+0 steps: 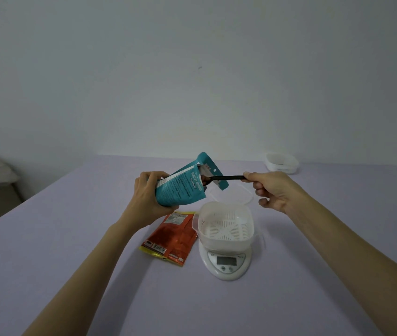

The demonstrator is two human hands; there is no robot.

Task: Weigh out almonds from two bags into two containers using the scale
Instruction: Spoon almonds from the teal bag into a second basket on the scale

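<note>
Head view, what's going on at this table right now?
A person is scooping from a teal bag. The left hand holds the bag tilted above the table, and the right hand pinches a black spoon whose tip is inside the bag's mouth. A white container sits on the scale below and looks empty. An orange bag lies flat beside the scale; a second white container stands at the far right.

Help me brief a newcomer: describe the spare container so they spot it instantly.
Start at the lilac table and follow its far edge rightward. Near that corner sits a low white slotted container. Unlike the square container on the scale, it stands alone.
</note>
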